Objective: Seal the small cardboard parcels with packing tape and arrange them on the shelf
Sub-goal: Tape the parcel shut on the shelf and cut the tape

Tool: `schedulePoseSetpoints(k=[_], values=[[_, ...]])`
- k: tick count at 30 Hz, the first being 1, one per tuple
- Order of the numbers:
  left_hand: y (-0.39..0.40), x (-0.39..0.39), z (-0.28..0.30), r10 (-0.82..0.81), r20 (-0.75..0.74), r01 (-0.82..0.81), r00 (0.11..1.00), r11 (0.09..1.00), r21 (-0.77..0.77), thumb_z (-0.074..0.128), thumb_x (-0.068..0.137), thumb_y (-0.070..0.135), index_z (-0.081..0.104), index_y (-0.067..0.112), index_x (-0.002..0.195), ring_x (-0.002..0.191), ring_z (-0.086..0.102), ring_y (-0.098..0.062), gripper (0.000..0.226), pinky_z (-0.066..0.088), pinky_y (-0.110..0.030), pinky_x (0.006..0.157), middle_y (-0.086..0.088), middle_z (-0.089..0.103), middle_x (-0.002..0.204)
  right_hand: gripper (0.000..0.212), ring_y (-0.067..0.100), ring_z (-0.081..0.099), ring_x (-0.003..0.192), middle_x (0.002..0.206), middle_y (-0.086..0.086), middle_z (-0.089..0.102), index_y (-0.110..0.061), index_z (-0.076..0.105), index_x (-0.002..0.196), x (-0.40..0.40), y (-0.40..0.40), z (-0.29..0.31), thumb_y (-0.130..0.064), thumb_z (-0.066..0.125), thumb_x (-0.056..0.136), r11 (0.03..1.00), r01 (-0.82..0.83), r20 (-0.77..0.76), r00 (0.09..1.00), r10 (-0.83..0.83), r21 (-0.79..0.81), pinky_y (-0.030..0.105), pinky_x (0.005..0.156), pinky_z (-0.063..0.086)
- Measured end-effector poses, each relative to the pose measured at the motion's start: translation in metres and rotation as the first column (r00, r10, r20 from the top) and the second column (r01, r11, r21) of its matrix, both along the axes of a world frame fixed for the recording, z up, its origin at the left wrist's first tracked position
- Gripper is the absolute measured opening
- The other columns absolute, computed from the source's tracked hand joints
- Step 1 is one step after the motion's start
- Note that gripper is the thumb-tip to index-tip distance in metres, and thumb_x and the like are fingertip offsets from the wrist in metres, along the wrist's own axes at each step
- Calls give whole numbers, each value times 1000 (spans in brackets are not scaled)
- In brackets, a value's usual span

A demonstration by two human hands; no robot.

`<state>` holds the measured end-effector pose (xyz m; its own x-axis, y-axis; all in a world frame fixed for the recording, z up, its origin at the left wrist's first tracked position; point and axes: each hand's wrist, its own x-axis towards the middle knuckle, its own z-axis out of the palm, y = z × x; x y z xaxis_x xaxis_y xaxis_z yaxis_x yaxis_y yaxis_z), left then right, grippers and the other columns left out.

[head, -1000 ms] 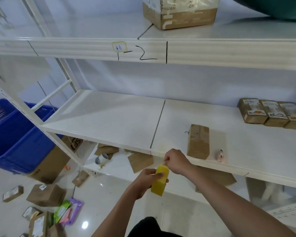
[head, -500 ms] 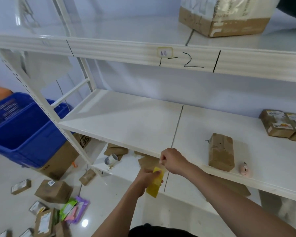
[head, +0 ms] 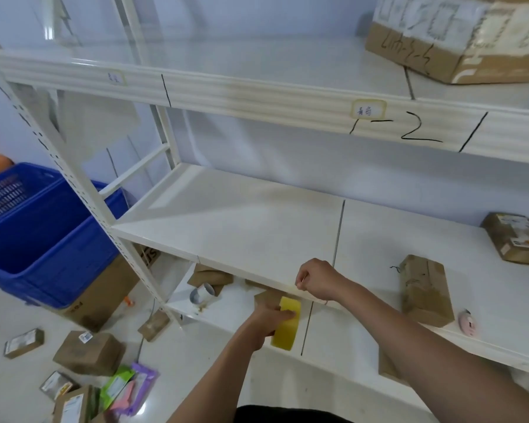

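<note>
The left hand (head: 269,323) grips the yellow tape roll (head: 286,324) below the shelf edge (head: 257,271), while the right hand (head: 316,279) pinches its free end just above. The unsealed parcel (head: 425,290) lies on the shelf to the right, long axis running front to back, nearer the right hand.

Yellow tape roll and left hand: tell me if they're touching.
Touching. The head view shows the left hand with fingers curled round the yellow tape roll, thumb across its face. The right hand is pinched above it, near the shelf edge.
</note>
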<state>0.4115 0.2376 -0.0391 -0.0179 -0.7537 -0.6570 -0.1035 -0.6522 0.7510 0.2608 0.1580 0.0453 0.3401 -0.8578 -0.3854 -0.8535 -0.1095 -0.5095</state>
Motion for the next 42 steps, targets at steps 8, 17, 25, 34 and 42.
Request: schedulePoseSetpoints(k=[8, 17, 25, 34, 42], values=[[-16, 17, -6, -39, 80, 35, 996, 998, 50, 75, 90, 30, 56, 12, 129, 97, 63, -19, 47, 54, -24, 74, -12, 64, 124, 17, 20, 67, 96, 102, 7, 73, -8, 77, 88, 22, -12, -12, -1, 62, 91, 998, 44, -18, 999, -45, -37, 24, 78, 47], [-36, 26, -21, -22, 239, 10, 971, 999, 53, 73, 90, 38, 52, 23, 107, 85, 59, -17, 31, 50, -23, 67, 0, 57, 95, 18, 20, 65, 95, 104, 9, 72, -1, 74, 93, 28, -21, -22, 3, 57, 93, 997, 55, -13, 998, -56, -52, 25, 77, 47], [-47, 23, -33, 54, 235, -77, 970, 993, 91, 76, 84, 49, 49, 18, 116, 96, 63, -21, 52, 53, -27, 68, -4, 60, 107, 19, 19, 65, 91, 99, 8, 71, -2, 74, 90, 26, -34, -32, 5, 56, 93, 990, 124, 9, 992, -123, -69, 27, 76, 50], [-56, 19, -43, -52, 251, 33, 967, 996, 78, 71, 92, 36, 55, 17, 117, 110, 64, -24, 35, 56, -31, 91, -9, 62, 121, 18, 21, 67, 93, 101, 8, 70, -8, 75, 90, 33, -53, -53, 3, 61, 92, 994, 87, -86, 992, -92, -59, 24, 77, 50], [-62, 19, -57, -11, 216, -26, 976, 986, 165, 70, 92, 40, 49, 14, 132, 101, 62, -22, 52, 53, -30, 82, -6, 61, 113, 19, 27, 67, 96, 107, 11, 68, -7, 72, 99, 38, -55, -66, 0, 55, 95, 995, 24, -185, 982, -40, -92, 34, 85, 56]])
